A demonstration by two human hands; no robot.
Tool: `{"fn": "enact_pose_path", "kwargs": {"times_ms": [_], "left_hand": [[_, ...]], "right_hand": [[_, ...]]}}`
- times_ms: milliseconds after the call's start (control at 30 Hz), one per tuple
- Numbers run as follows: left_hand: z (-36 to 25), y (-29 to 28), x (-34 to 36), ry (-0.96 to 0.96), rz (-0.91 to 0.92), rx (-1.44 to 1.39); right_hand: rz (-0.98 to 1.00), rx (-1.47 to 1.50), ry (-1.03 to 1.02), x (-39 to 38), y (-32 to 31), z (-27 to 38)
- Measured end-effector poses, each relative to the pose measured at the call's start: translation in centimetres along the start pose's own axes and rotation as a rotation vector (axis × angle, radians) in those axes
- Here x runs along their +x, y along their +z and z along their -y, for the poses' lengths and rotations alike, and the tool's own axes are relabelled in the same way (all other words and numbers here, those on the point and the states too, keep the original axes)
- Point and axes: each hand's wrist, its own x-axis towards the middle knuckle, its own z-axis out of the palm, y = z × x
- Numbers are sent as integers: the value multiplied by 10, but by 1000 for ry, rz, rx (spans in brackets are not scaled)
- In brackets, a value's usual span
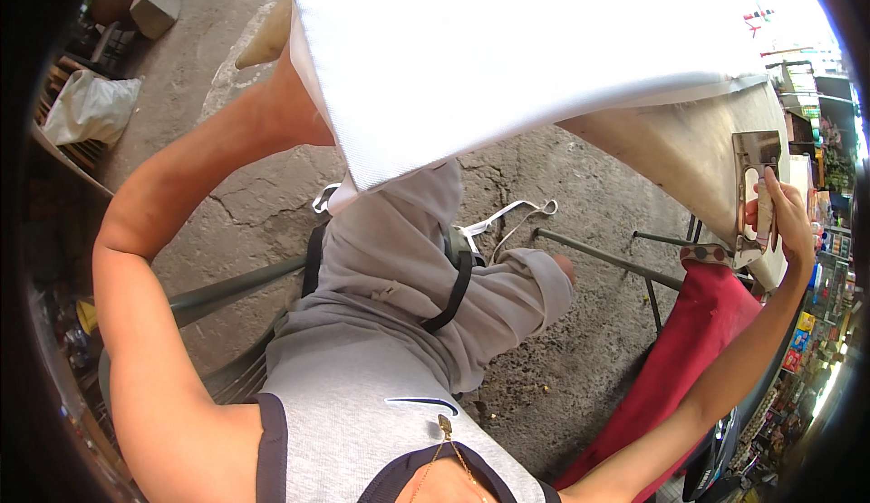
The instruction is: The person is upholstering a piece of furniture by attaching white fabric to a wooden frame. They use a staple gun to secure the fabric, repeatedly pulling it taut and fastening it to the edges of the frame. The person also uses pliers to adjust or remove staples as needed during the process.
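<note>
A large white fabric (507, 41) with a textured edge spreads over a thick beige panel (662, 140) in front of me, its near corner hanging over my lap. My left forearm (281, 109) reaches up behind the cloth, so the hand and its fingers are hidden. At the panel's right end, my right hand (790, 217) grips a chrome staple gun (755, 151), with the thumb lying along its handle. The tool is beside the panel's side face; whether it touches cannot be made out.
Below the panel's right end, red cloth (675, 340) drapes down. Green metal tubes (616, 258) run underneath. White straps (507, 217) trail near my legs over cracked concrete (562, 367). A white sack (91, 109) lies far left; shelves of small goods (807, 340) line the right.
</note>
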Motion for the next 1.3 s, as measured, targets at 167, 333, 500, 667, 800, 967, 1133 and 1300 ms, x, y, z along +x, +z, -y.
{"fn": "enact_pose_path", "kwargs": {"times_ms": [167, 333, 500, 667, 800, 967, 1133, 1300], "left_hand": [[-1, -4, 5, 14, 10, -1], [-1, -8, 10, 33, 25, 3], [-4, -5, 13, 48, 39, 5], [-2, -5, 12, 52, 49, -1], [-2, -4, 11, 53, 56, 5], [-1, -4, 11, 58, 82, -4], [-2, -4, 9, 60, 100, -7], [2, -3, 6, 49, 123, -7]], "right_hand": [[-121, -261, 22, -9, -18, 10], [138, -305, 53, 7, -19, 30], [109, -109, 14, 16, -18, 18], [24, 129, 68, -2, -6, 17], [-101, 292, -103, -46, 15, 51], [-558, 621, -354, -116, 74, 85], [-292, 863, -740, -179, 208, 124], [-132, 620, -759, -200, 279, 138]]}}
